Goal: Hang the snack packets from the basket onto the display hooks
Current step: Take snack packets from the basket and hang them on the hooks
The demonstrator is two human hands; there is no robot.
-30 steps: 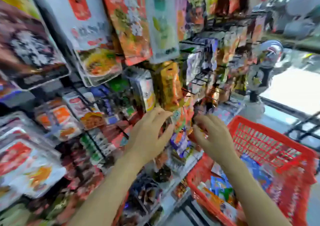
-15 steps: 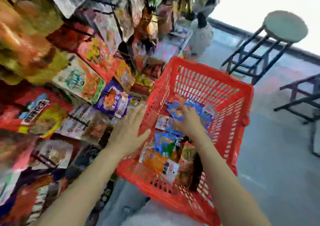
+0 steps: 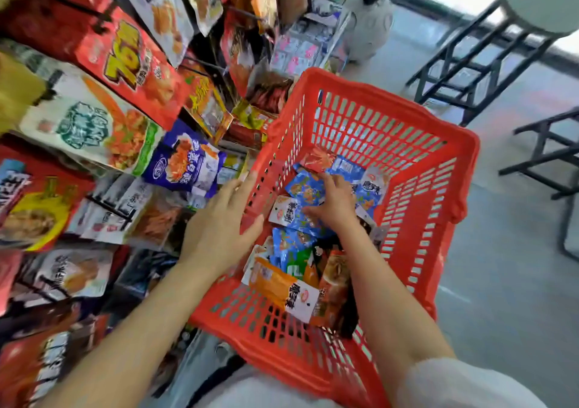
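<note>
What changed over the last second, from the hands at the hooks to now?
Both hands left the display hooks. The right hand went down into the red plastic basket onto the blue snack packets; a grip is not clear. The left hand, open, moved to the basket's near-left rim. The hanging packets stayed.

A red hanging packet point(image 3: 131, 66) reads "TOM" in yellow.

I see bright daylight blowing out the top right, motion blur smearing the hanging packets point(image 3: 125, 72) at left, and wide-angle bending at the edges.
</note>
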